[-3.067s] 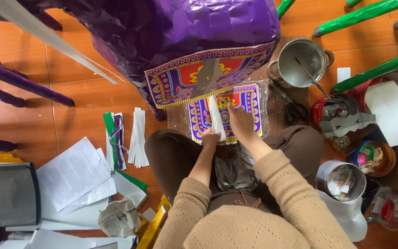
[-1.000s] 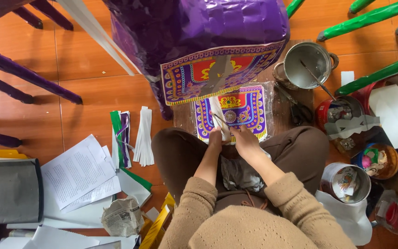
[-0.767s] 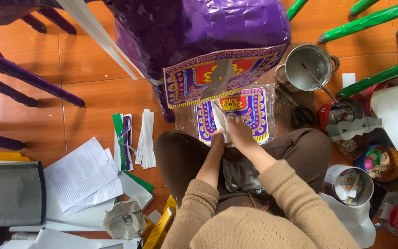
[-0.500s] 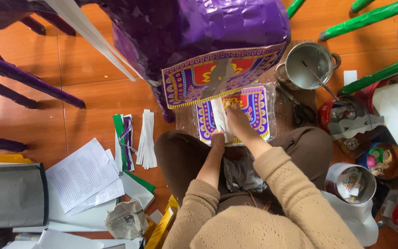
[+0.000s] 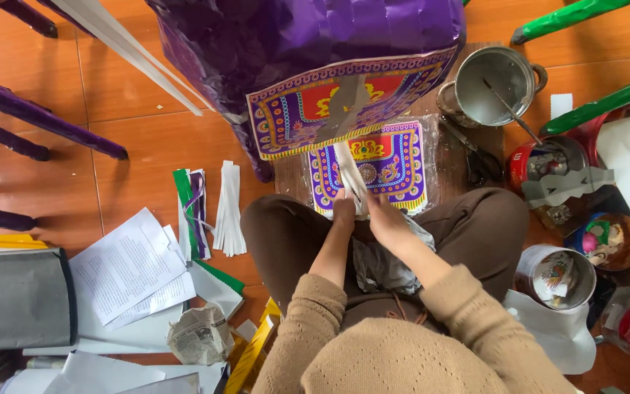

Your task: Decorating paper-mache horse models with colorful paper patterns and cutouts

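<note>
Both hands – left hand (image 5: 343,210) & right hand (image 5: 386,217) – pinch white paper strip (image 5: 349,174) btwn fingertips

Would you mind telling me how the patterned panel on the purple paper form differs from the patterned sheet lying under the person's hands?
The patterned panel is stuck on the purple paper form, while the patterned sheet lies flat on the board by the knees. The panel is wider, with a red middle; the sheet is smaller and mostly purple. A grey strip crosses the panel; a white strip, held by the left hand and right hand, crosses the sheet. Both have ornate, many-coloured borders.
</note>
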